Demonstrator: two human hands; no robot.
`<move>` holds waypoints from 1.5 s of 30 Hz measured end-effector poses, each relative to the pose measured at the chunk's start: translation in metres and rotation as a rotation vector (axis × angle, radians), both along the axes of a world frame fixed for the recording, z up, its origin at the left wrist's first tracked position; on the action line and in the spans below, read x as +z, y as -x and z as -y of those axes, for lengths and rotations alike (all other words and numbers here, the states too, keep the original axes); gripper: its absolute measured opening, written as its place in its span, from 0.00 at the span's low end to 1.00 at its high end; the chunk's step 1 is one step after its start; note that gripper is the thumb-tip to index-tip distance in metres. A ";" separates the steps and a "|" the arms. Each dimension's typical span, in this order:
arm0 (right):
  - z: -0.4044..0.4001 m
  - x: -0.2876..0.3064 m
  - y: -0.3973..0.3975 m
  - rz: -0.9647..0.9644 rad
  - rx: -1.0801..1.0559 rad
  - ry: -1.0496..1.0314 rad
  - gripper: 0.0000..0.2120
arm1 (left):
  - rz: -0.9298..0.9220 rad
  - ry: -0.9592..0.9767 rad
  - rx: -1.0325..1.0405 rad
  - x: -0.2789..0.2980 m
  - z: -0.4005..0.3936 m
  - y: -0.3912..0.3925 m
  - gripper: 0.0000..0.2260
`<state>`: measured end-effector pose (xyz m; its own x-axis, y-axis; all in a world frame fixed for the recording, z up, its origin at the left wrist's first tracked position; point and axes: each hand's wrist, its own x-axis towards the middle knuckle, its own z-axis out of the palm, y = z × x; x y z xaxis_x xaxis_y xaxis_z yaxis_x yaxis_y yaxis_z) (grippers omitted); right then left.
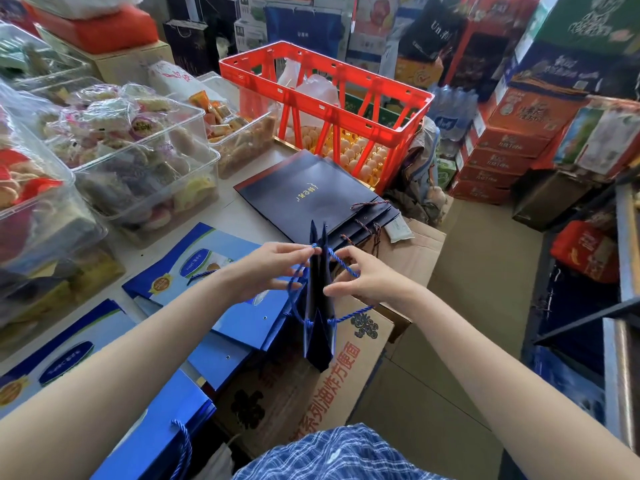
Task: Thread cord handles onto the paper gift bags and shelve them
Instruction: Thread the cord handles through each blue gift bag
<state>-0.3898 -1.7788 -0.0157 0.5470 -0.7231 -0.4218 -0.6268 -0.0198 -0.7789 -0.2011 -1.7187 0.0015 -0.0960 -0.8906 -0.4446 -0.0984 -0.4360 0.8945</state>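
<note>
A folded dark blue gift bag (319,306) stands edge-on between my hands, above a cardboard box. My left hand (268,268) pinches a blue cord (341,263) at the bag's top edge. The same cord runs across to my right hand (360,277), which grips it on the bag's right side. Another cord loop hangs lower on the bag. A stack of flat dark navy bags (308,192) with cords lies further back on the table. Flat blue-and-white bags (207,271) lie to the left, one near me with a blue cord handle (183,448).
Clear plastic tubs of wrapped snacks (138,147) fill the table's left side. A red plastic crate (325,98) sits behind over egg trays. The printed cardboard box (311,386) stands below the bag. Stacked red cartons (502,147) and a metal shelf (620,306) line the right.
</note>
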 end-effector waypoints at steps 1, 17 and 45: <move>-0.002 0.003 -0.001 0.041 -0.014 -0.044 0.30 | -0.087 -0.021 -0.029 0.001 0.001 0.001 0.13; -0.012 0.013 0.015 0.271 -0.545 -0.135 0.11 | 0.048 -0.059 0.011 -0.032 -0.007 0.013 0.10; -0.029 0.046 0.153 0.403 -0.583 0.449 0.07 | 0.529 0.205 0.150 -0.044 -0.070 0.148 0.12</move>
